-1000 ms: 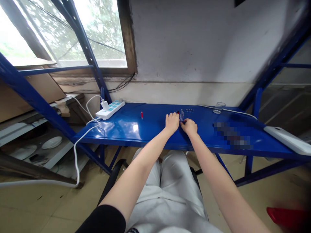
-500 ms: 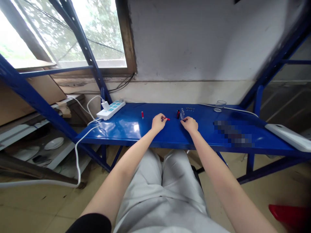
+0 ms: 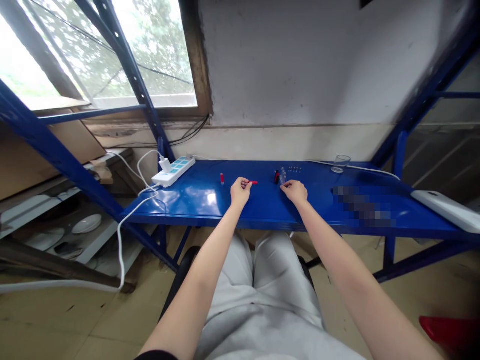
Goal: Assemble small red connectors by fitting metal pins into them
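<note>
The left hand [image 3: 240, 192] pinches a red stick [image 3: 253, 182] over the blue table [image 3: 195, 200], while the right hand [image 3: 295, 191] positions bent fingertips at the near end of the clear rack [image 3: 283, 176], its grip too small to tell.

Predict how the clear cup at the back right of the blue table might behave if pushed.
The clear cup would likely slide easily, as the blue table looks smooth and glossy. Its round rim suggests it could roll if knocked over. Its see-through wall may be brittle if it is glass, though the picture doesn't settle the material.
</note>
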A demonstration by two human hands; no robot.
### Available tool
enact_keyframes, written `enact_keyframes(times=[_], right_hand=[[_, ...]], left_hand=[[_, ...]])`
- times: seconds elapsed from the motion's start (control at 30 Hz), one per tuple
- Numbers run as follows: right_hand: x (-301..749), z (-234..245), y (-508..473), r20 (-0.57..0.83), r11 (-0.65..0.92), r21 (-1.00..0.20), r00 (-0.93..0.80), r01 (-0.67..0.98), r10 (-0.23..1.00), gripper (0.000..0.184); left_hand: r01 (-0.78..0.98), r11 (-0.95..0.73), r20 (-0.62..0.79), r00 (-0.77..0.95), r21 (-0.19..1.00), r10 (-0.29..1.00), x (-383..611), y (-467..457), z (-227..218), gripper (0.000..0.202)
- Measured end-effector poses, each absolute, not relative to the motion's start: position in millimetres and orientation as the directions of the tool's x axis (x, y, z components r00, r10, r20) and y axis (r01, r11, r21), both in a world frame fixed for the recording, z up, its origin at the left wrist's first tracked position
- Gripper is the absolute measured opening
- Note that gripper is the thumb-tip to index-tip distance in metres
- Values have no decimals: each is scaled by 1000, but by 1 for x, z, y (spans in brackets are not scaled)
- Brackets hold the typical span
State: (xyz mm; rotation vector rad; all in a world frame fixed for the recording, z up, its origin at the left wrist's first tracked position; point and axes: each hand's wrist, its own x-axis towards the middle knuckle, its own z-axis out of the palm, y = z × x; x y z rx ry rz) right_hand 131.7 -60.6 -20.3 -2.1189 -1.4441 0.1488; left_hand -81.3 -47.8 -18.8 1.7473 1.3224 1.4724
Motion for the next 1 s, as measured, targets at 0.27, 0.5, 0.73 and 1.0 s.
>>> enact_keyframes(times=[0.27,0.5,0.73,1.0], right_hand=[[131,-18,-61,200,-266,-534,426,802,882,19],[121,-14,-70,241,-199,-484,349,852,906,13],[81,0,-58,511,104,-408,132,907,850,15],[52,-13,-43,522,89,-371,128,924,843,14]], left_hand=[[298,-416,454,-69,859,888,-82,-45,-21,9],[273,-413,451,-91,869,888,-83,-45,-20,9],[259,-429,469,-118,866,875,-84,-43,-21,7],[256,-438,481,-140,862,865,-85,-42,-22,7]])
